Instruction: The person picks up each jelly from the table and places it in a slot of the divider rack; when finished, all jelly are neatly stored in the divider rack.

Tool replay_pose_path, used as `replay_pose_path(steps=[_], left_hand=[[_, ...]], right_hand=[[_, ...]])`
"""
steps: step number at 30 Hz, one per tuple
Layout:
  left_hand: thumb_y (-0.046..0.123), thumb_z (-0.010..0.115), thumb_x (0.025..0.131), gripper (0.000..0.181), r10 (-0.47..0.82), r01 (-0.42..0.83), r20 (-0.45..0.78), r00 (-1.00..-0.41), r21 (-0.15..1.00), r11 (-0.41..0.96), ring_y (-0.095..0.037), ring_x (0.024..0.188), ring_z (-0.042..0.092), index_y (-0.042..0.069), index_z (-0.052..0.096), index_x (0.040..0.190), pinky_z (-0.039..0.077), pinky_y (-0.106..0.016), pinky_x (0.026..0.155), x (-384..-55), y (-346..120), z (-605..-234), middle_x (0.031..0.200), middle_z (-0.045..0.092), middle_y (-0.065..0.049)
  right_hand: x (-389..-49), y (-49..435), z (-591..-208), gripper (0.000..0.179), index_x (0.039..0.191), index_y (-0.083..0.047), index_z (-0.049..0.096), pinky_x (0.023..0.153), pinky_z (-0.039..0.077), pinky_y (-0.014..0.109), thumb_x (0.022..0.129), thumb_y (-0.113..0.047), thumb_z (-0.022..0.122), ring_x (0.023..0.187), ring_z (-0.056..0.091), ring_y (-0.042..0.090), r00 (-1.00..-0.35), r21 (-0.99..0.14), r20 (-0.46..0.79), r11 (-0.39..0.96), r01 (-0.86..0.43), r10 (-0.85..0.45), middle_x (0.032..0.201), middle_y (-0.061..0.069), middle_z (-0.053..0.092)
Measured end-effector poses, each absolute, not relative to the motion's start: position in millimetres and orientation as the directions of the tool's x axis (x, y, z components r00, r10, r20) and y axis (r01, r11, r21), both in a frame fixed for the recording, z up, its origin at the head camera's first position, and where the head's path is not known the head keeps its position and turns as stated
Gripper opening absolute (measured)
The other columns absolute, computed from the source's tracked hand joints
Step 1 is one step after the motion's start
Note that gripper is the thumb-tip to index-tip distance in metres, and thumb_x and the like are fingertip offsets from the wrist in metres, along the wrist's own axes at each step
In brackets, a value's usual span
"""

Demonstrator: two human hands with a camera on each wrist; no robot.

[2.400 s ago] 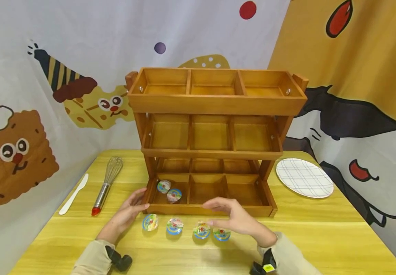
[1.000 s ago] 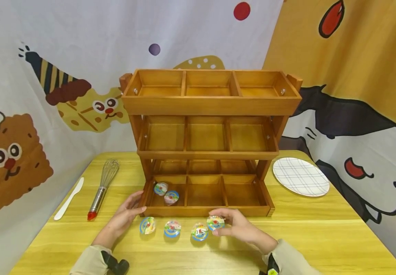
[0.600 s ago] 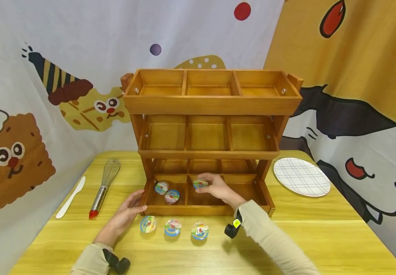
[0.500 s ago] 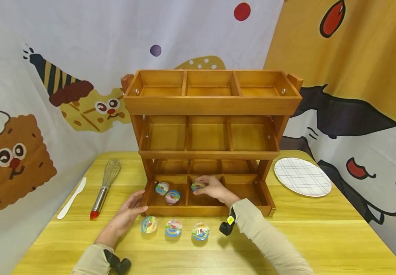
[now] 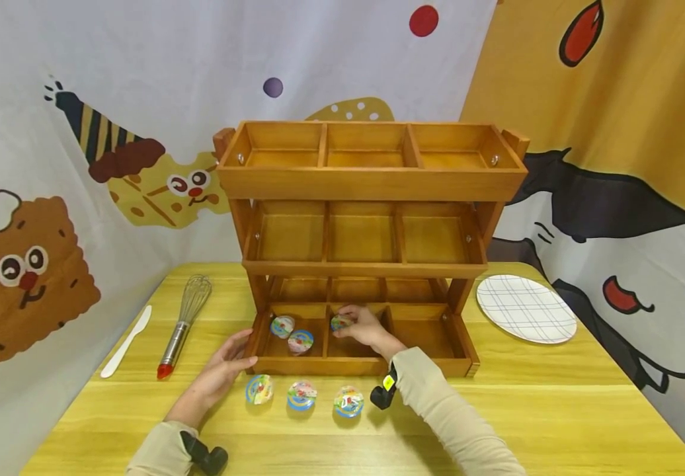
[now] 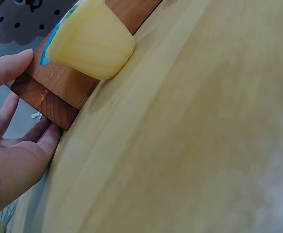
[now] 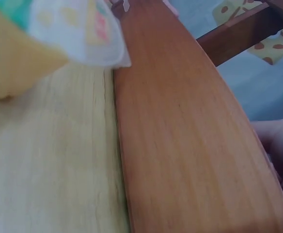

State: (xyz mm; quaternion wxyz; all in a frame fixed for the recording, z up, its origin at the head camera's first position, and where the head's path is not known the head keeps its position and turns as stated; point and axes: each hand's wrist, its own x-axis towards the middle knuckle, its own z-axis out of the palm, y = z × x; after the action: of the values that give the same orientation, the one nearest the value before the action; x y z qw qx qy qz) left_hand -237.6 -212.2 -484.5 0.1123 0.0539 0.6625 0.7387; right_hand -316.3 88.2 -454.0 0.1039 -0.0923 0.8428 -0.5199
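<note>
The fingers of the right hand (image 5: pixel 367 329) pinch a small lidded cup (image 5: pixel 341 322) in the bottom tray's middle compartment; they cover part of it, and whether it touches the floor cannot be told. In the right wrist view the board hides most of that hand and the frame cuts it off. Left of these fingers, the left compartment contains two cups, a pale-lidded cup (image 5: pixel 283 326) and a pink-lidded cup (image 5: pixel 301 341), touching or nearly so. Further left, thumb and fingers of the left hand (image 5: pixel 219 370) hold the corner of the wooden rack (image 5: pixel 372 184). Just right of that thumb begins a row of three cups (image 5: pixel 301 396) on the table (image 5: pixel 295 443); the left wrist view crops the nearest.
</note>
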Motion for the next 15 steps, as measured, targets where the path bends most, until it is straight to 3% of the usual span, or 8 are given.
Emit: replay_pose_path(steps=[8,12,15], left_hand=[[0.005,0.055,0.082,0.07,0.26,-0.093,-0.067,-0.963,0.992,-0.091,-0.035,0.135,0.002,0.009,0.015,0.139,0.004,-0.053,0.109,-237.0,-208.8,-484.7,0.147,0.003,-0.019],[0.005,0.055,0.081,0.07,0.256,-0.09,-0.065,-0.964,0.992,-0.085,-0.034,0.134,0.004,0.008,0.016,0.139,0.006,-0.052,0.109,-237.0,-210.3,-484.5,0.147,0.004,-0.019],[0.006,0.055,0.082,0.07,0.251,-0.084,-0.062,-0.966,0.993,-0.08,-0.033,0.134,0.003,0.008,0.016,0.139,0.006,-0.052,0.109,-237.3,-211.6,-483.8,0.147,0.004,-0.019]], right_hand=[[-307.0,105.5,-440.6,0.048,0.116,-0.008,0.055,0.085,0.046,0.041,0.072,-0.016,0.072,0.106,0.05,0.03,-0.974,-0.876,0.032,0.462,-0.136,-0.226,0.115,0.015,0.056],[-287.8,115.3,-420.1,0.047,0.117,-0.007,0.054,0.088,0.045,0.041,0.073,-0.011,0.07,0.11,0.049,0.035,-0.971,-0.932,0.103,0.321,-0.171,-0.218,0.117,0.02,0.055],[-266.1,120.0,-410.3,0.046,0.117,-0.004,0.053,0.085,0.049,0.035,0.074,-0.01,0.069,0.107,0.052,0.036,-0.945,-0.967,0.136,0.167,-0.192,-0.298,0.116,0.024,0.055]])
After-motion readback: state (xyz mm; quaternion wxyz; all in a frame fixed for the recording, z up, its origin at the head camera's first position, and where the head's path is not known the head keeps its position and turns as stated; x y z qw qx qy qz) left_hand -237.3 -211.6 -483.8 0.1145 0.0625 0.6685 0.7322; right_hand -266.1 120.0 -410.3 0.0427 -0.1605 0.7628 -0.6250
